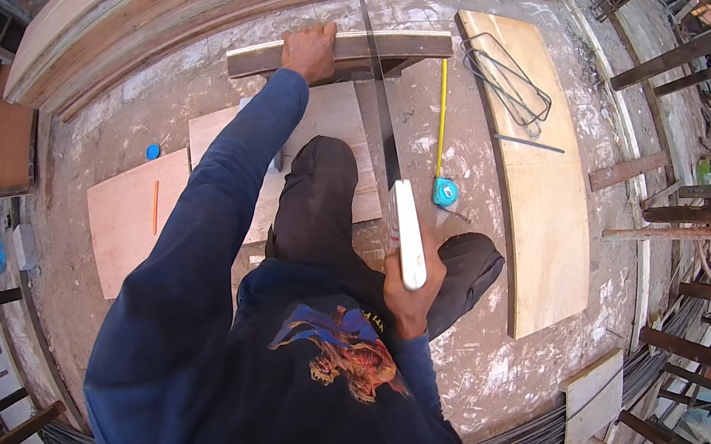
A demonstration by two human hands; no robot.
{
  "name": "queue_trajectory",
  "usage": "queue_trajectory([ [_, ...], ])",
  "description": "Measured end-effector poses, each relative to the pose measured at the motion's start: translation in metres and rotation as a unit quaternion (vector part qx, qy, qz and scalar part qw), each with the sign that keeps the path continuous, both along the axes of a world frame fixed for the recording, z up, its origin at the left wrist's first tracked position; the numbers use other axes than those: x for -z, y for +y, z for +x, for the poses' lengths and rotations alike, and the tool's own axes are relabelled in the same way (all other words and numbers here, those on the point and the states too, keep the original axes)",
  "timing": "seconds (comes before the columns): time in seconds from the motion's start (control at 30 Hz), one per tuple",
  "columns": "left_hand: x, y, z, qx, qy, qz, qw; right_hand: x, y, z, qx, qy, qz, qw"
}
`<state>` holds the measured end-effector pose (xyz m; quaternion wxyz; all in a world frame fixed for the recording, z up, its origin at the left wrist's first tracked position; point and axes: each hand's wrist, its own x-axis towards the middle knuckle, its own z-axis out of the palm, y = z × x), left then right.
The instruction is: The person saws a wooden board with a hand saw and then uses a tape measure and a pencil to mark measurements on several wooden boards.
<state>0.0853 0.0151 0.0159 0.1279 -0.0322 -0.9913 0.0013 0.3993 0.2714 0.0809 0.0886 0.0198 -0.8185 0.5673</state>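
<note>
Handsaw laid across timber piece

Timber piece: positioned ahead of the person, running crosswise beyond the knees, its right end slightly farther away than its left. What supports it from below is partly hidden.

Left hand: grasping the timber piece left of the blade, knuckles upward. The fingertips are not clearly visible.

Right hand: closed around the white handle of the handsaw. The blade extends forward from the handle, inclines to the left and crosses the timber piece; its tip lies beyond the far edge. Depth of any cut: cannot be determined.

Tape measure: teal case on the floor, right of the blade; yellow tape drawn out toward the right end of the timber piece.

Pale board: farther right, bearing bent dark rods and a straight dark bar.

Left side: orange pencil on a plywood sheet; blue cap just beside that sheet.
</note>
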Motion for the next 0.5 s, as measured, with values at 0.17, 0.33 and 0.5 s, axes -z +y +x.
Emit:
queue_trajectory([
  [0.17,0.017,0.007,0.021,-0.013,-0.048,-0.039,0.998,-0.001,0.009,0.011,0.000,0.045,-0.071,0.996],
  [0.33,0.036,0.006,0.052,0.012,-0.006,-0.009,1.000,0.041,-0.017,-0.051,0.003,0.088,-0.039,0.995],
  [0.5,0.026,-0.006,0.030,0.004,-0.060,-0.017,0.998,0.048,-0.005,0.004,-0.027,0.032,-0.063,0.997],
])
